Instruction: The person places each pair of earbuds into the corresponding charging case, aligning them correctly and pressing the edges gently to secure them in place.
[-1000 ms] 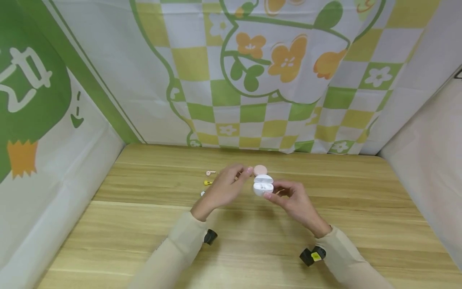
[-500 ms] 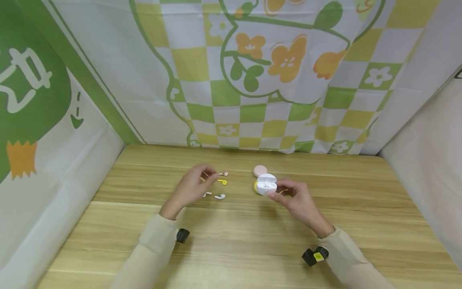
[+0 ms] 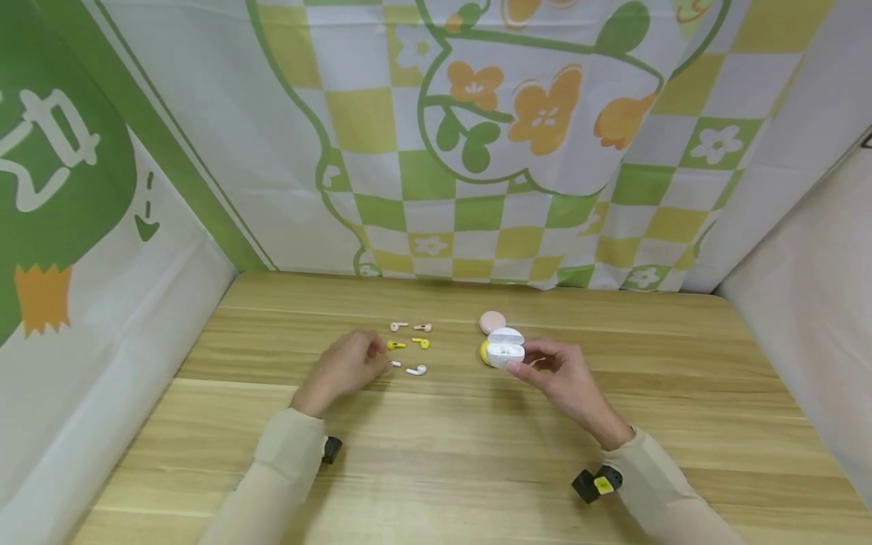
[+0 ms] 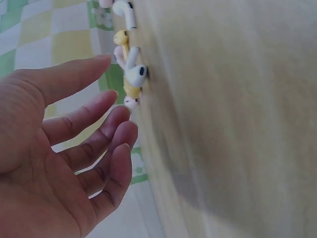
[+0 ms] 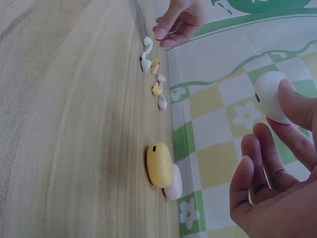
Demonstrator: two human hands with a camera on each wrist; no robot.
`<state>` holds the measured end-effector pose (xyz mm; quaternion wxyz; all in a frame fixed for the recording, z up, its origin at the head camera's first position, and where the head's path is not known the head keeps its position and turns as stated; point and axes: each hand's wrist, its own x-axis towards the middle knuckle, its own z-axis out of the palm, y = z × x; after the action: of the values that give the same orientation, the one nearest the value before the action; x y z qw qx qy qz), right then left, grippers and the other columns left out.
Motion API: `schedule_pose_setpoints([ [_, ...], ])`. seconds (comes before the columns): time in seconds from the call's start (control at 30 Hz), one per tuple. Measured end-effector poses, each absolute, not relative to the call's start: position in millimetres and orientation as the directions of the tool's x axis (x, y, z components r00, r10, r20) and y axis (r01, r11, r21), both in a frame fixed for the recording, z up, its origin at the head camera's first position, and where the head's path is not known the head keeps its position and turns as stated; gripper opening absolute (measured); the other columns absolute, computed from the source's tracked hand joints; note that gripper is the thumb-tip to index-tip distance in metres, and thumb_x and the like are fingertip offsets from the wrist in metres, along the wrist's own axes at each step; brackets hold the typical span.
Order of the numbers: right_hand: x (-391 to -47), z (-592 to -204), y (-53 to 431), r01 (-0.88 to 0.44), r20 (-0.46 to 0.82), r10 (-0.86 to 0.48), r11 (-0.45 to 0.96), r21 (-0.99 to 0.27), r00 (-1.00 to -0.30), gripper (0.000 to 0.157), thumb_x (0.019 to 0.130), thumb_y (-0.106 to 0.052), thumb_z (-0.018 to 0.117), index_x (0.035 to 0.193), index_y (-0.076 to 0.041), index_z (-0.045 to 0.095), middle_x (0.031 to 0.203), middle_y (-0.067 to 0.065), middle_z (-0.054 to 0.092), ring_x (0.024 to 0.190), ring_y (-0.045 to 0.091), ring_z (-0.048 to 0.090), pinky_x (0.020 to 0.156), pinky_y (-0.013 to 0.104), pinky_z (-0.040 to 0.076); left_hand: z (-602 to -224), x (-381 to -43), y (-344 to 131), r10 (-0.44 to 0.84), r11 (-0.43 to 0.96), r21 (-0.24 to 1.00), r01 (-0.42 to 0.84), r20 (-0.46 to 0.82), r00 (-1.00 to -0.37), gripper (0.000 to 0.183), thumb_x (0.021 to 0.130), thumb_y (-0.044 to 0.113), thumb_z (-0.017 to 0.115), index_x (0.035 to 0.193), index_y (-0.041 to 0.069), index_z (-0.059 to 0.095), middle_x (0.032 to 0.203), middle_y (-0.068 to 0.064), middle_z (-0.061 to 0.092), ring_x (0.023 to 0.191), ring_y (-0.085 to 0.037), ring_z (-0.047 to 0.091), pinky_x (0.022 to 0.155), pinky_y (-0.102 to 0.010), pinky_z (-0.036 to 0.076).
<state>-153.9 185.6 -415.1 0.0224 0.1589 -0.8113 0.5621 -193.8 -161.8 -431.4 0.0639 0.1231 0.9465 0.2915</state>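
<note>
In the head view my right hand [image 3: 562, 375] holds a white earbud case [image 3: 506, 356], lid up, above the table. The right wrist view has the thumb and index finger pinching that case [image 5: 271, 96]. My left hand [image 3: 347, 367] hovers beside the left white earbud [image 3: 395, 364], which its fingers partly hide. Loosely bent, with nothing between them, its fingers appear in the left wrist view, apart from the nearest white earbud [image 4: 136, 74]. The other white earbud [image 3: 416, 370] lies just right. Behind are two yellow earbuds [image 3: 421, 344] and two pink earbuds [image 3: 423, 328].
A yellow case [image 5: 159, 166] and a pink case [image 5: 174, 183] sit side by side on the wooden table [image 3: 463, 469], behind the held white case. A patterned cloth [image 3: 477, 204] hangs along the table's back edge. Cloth walls stand on both sides.
My left hand has moved left, away from the cases, then lowered toward the white earbuds, uncovering the pink and yellow ones. My right hand has shifted slightly right with the white case.
</note>
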Motion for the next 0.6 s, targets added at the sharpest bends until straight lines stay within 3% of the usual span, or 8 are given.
schedule_pose_setpoints([
  [0.17,-153.1,-413.7,185.4,-0.284,0.213,-0.241,0.314,-0.906,-0.947,0.017,0.089,-0.003,0.078,0.105,0.001,0.075,0.095,0.008,0.069,0.087,0.016,0.061,0.075,0.025,0.052,-435.9,-195.1,-161.2,0.261,0.843,0.503,0.190,-0.075,-0.962,0.022,0.087,0.021,0.082,0.098,0.005,0.071,0.097,-0.007,0.068,0.090,-0.023,0.061,0.082,-0.046,0.051],
  [0.6,-153.7,-417.2,183.8,-0.313,0.241,-0.251,0.309,-0.898,-0.938,0.017,0.088,-0.002,0.078,0.104,0.002,0.075,0.094,0.006,0.070,0.087,0.014,0.062,0.075,0.026,0.053,-442.8,-199.3,-158.3,0.223,0.876,0.456,0.156,-0.098,-0.970,0.017,0.088,0.022,0.082,0.090,0.009,0.072,0.089,-0.003,0.066,0.077,-0.019,0.056,0.069,-0.038,0.047],
])
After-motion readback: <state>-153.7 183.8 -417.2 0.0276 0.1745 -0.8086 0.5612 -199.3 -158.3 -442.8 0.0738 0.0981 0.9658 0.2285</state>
